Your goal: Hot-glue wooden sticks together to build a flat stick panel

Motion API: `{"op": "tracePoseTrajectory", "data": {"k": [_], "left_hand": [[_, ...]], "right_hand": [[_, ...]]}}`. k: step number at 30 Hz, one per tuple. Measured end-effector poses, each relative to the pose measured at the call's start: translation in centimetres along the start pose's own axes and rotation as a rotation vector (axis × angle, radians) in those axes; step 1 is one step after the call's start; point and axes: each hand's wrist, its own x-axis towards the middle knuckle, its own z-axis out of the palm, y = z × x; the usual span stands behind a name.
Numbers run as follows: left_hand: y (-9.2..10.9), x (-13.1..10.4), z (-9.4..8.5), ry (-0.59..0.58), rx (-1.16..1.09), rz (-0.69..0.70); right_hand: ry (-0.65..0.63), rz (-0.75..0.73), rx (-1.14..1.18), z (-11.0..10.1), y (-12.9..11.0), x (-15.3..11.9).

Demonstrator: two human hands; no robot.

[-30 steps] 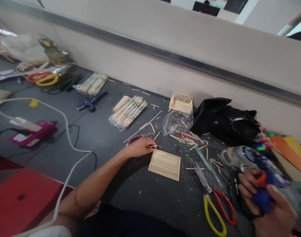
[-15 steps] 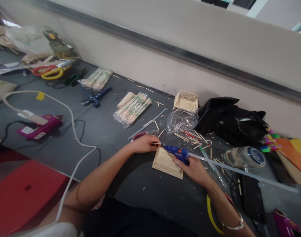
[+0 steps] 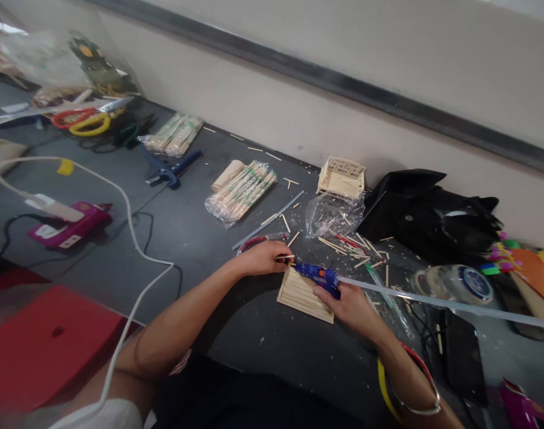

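My right hand (image 3: 353,305) is wrapped round a blue hot glue gun (image 3: 319,275), its nozzle pointing left. A long translucent glue stick (image 3: 410,296) runs out of the gun's back end. In the fingers of my left hand (image 3: 267,257) a short thin wooden stick (image 3: 286,257) is pinched, close to the nozzle. Below both hands a panel of wooden sticks (image 3: 304,296) laid side by side rests on the dark table. The gun and my right hand cover part of its upper right side.
Loose sticks (image 3: 334,246) lie beyond my hands. A small stick-built model (image 3: 342,177) stands by the wall. Bagged sticks (image 3: 242,193), blue cutters (image 3: 168,173), a glass jar (image 3: 453,283), a black bag (image 3: 428,208) and a phone (image 3: 465,356) surround the work. A white cable (image 3: 131,220) crosses at left.
The camera view has shifted slightly. My hands, the glue gun and the pinched stick stay in nearly the same place over the panel.
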Motion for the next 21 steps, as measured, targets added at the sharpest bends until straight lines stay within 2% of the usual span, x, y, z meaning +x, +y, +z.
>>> {"op": "tracePoseTrajectory", "data": {"k": [12, 21], "left_hand": [[0.7, -0.01, 0.14, -0.013, 0.02, -0.042], [0.91, 0.12, 0.23, -0.023, 0.029, -0.083]], "right_hand": [[0.009, -0.007, -0.14, 1.01, -0.2, -0.28], [0.012, 0.035, -0.173, 0.5, 0.2, -0.8]]}}
